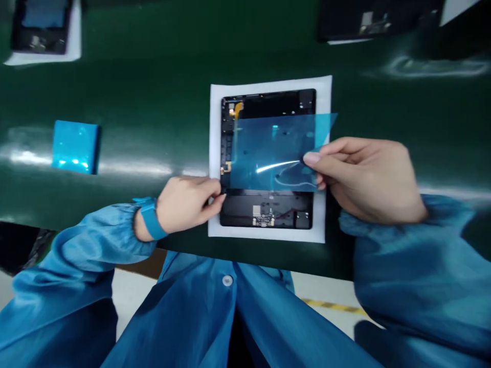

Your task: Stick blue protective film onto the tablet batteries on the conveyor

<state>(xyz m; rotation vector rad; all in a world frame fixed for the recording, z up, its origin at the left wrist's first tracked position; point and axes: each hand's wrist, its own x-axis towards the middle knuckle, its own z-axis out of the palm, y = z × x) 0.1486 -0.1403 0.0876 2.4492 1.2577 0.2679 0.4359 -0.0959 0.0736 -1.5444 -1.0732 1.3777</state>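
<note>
In front of me an opened tablet housing (245, 209) lies on a white foam sheet (268, 234), its circuit parts showing. A clear blue film (264, 143) spans the middle of the housing, its right side bent up past the edge. My right hand (364, 174) pinches that film at its right side between thumb and fingers. At the housing's left edge, my left hand (187, 202) has its thumb and fingertips closed together, touching the edge or just beside it. Whether anything sits between those fingertips is hidden.
A stack of blue film squares (74, 147) lies on the green table mat (153, 102) to the left. Another tablet housing (42, 30) on white foam stands at the far left, and a further dark housing (345, 20) at the far right.
</note>
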